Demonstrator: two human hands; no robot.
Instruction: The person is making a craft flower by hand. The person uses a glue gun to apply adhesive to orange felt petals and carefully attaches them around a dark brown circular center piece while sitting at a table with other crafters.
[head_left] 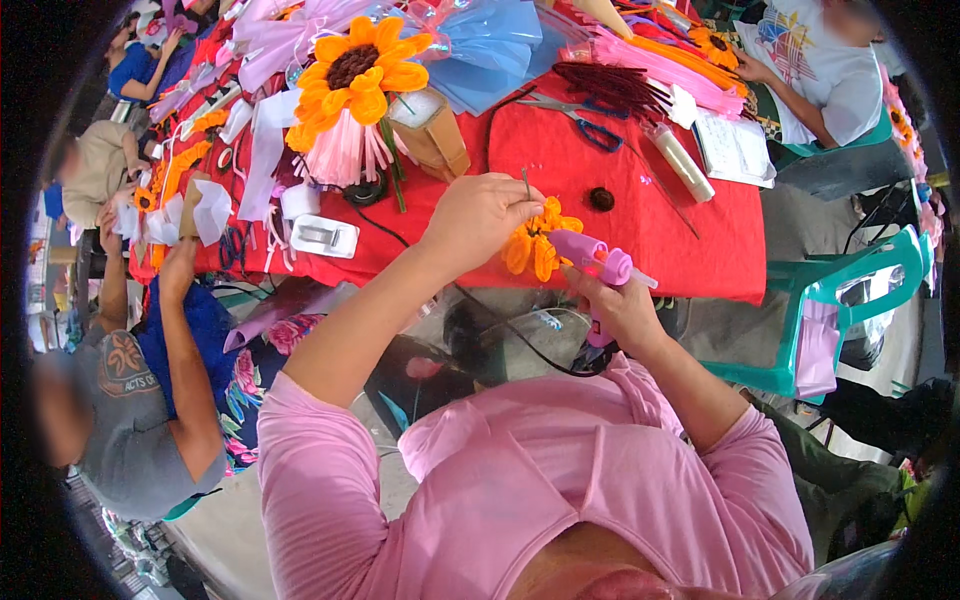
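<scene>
My left hand (478, 218) pinches a thin stem rising from a small orange flower (544, 266) with fuzzy petals, above the front edge of the red-covered table. In my right hand (628, 312) is a pink and purple glue gun (606, 262), its nozzle up against the flower's petals. Whether any glue is coming out is hidden. On the cloth just beyond the glue gun lies a dark brown fuzzy coil (601, 199). A large orange sunflower (357, 72) with a brown centre stands further left.
Blue-handled scissors (592, 128), a clear-wrapped roll (683, 165), a notebook (735, 150) and brown fuzzy stems (612, 84) lie across the table. A white tape dispenser (324, 237) sits near the front edge. A green chair (850, 300) stands at right; people work on both sides.
</scene>
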